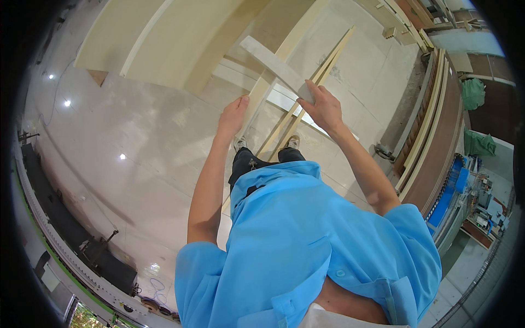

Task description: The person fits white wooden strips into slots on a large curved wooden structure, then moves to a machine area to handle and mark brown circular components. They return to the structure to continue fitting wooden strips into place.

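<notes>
My left hand (234,115) is closed around the near end of a long cream wooden strip (298,37), which runs away from me toward the top of the view. In my right hand (324,109) is the near end of a flat pale grey bar (272,59). That bar lies slantwise across the cream strip, its far end pointing up and left. The fingers of the right hand wrap over it, and its underside is hidden. Below my hands, two thin wooden strips (326,64) slant past my shoes, close to a white board (284,99).
Large cream panels (164,44) stand at the upper left. Long brown and cream boards (432,131) are stacked along the right, with a blue machine part (449,197) nearby. A long machine rail (60,240) curves along the left. Beneath me is a glossy pale floor (147,142).
</notes>
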A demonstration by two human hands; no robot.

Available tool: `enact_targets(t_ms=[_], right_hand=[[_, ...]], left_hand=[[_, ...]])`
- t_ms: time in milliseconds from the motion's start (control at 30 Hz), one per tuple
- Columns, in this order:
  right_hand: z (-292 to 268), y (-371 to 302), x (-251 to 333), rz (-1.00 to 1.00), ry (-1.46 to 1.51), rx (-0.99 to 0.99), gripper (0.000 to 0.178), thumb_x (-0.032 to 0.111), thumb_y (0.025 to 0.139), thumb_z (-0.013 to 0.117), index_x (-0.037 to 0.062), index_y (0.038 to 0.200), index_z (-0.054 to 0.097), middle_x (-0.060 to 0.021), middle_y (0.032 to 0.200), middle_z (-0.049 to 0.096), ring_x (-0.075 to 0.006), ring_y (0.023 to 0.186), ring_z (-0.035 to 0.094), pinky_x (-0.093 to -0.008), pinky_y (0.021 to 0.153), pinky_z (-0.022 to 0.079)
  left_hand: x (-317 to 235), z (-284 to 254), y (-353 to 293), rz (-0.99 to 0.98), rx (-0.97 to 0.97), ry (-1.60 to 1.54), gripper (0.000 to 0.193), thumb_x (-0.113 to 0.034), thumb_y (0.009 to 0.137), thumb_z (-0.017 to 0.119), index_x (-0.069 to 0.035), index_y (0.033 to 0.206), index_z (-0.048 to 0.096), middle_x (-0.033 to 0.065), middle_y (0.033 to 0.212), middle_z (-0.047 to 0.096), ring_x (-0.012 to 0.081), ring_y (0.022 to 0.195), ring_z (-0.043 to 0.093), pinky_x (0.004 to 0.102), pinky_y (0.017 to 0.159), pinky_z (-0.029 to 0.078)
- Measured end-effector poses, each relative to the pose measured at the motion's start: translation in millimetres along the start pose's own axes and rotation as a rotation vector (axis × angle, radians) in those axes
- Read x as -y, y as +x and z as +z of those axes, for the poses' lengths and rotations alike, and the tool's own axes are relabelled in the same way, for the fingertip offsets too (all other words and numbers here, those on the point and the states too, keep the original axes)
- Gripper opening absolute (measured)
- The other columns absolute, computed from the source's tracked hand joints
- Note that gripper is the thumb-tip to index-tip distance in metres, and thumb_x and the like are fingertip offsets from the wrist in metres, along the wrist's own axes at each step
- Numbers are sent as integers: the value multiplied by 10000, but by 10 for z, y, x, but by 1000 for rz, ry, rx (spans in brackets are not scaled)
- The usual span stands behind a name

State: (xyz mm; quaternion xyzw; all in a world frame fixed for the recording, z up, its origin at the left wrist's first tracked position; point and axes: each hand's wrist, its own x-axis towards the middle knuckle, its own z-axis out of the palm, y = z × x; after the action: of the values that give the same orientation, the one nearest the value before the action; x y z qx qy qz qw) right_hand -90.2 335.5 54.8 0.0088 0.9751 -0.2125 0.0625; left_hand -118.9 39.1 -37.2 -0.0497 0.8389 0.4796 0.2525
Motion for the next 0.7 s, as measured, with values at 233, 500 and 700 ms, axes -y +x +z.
enact_targets(t_ms=[233,500,700], right_hand=[[114,-168,88,-91,13,42,613,365,931,772,139,1470,589,-157,1028,684,-352,981,696,-469,854,567],[12,213,-188,-39,-80,-143,623,393,939,777,155,1485,593,-130,1007,683,-323,915,704,-442,819,575],[-312,814,-768,25,65,-120,606,391,953,760,150,1477,575,-139,1051,685,-335,989,699,-464,851,573]], left_hand=[[13,51,41,-27,-22,84,642,-587,1108,361,-125,1422,678,216,1370,703,426,1319,625,489,1120,468],[-393,136,346,38,-20,77,706,-590,1115,331,-45,1414,666,269,1379,680,452,1339,602,493,1139,453],[-819,336,958,34,-59,139,739,-602,1119,315,-21,1410,666,283,1370,682,465,1343,597,489,1151,444]])
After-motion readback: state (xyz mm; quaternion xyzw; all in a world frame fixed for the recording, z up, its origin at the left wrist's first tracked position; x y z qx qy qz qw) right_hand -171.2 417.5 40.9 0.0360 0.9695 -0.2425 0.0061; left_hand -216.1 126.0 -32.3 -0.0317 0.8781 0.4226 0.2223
